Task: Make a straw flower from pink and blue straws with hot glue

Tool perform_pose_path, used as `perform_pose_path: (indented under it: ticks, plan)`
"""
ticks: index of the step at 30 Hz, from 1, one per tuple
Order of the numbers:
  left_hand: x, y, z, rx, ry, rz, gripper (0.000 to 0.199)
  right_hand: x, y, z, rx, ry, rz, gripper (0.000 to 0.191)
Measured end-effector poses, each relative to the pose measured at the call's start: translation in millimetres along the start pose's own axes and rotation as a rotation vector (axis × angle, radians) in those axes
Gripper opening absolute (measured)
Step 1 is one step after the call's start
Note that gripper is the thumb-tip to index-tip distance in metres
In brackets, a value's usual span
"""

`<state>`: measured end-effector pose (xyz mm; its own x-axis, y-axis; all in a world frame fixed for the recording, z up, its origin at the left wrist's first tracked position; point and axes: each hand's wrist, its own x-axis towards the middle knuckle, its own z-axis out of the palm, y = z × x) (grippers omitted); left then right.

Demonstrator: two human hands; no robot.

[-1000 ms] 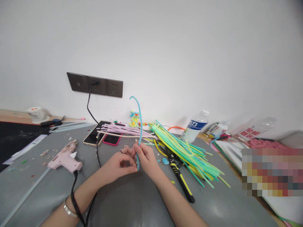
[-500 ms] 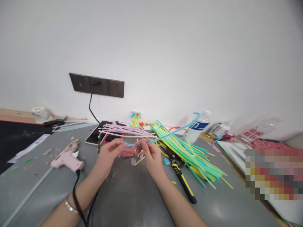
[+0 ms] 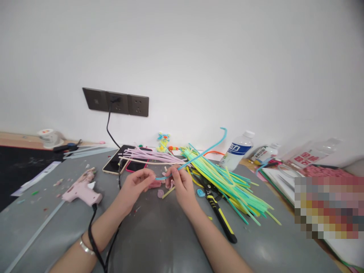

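Note:
A blue pipe cleaner (image 3: 204, 152) runs between both hands above the grey table mat. My left hand (image 3: 140, 185) pinches its near end between thumb and fingertips. A little further along, my right hand (image 3: 181, 185) grips it, and the rest slants up to the right, ending in a hooked tip. Just behind and below the fingers lie pink pieces (image 3: 155, 184), partly hidden, and a small lilac disc (image 3: 160, 193). Right of my right hand is a blue coiled piece (image 3: 200, 193), near pliers (image 3: 220, 218) with yellow and black handles.
Green and yellow pipe cleaners (image 3: 224, 182) lie at the right, lilac ones (image 3: 150, 154) at the back. A pink glue gun (image 3: 82, 189) rests at the left, its cord passing my left forearm. Two phones (image 3: 115, 161), a bottle (image 3: 237, 149) and a small figure (image 3: 163, 142) stand or lie near the wall.
The blue pipe cleaner's free end has swung left and slightly up, away from the bottle. Both hands have shifted slightly right and still hold it, with the span between them bowed lower.

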<state>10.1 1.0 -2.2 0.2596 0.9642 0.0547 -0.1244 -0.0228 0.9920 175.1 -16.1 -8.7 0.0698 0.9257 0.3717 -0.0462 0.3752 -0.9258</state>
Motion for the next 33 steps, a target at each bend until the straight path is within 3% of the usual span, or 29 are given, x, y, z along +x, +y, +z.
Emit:
perform_pose_path:
  ticks: [4, 10, 13, 17, 19, 26, 33]
  plan:
    - [-2, 2, 1.5, 0.172, -0.209, 0.067, 0.028, 3, 0, -4, -0.042, 0.004, 0.008, 0.043]
    - [-4, -2, 1.8, 0.329, -0.367, 0.018, 0.025, 2, 1, -5, -0.119, -0.159, 0.012, 0.043]
    - [-4, -2, 2.5, 0.29, -0.294, 0.009, 0.027, 5, 1, -7, -0.067, -0.104, 0.044, 0.044]
    - [-1, 2, 2.6, 0.125, -0.081, -0.071, 0.034, 12, -2, -10, 0.017, 0.081, 0.032, 0.041]
    - [0, 1, 1.8, 0.035, 0.01, -0.097, 0.039, 13, -2, -9, 0.03, 0.107, 0.011, 0.038]
    - [4, -5, -1.9, -0.137, 0.211, -0.091, 0.04, 4, 1, 3, -0.013, -0.087, 0.015, 0.029]
    - [3, -4, -4.0, -0.074, 0.161, -0.06, 0.037, 3, -1, 4, 0.069, -0.152, 0.076, 0.028]
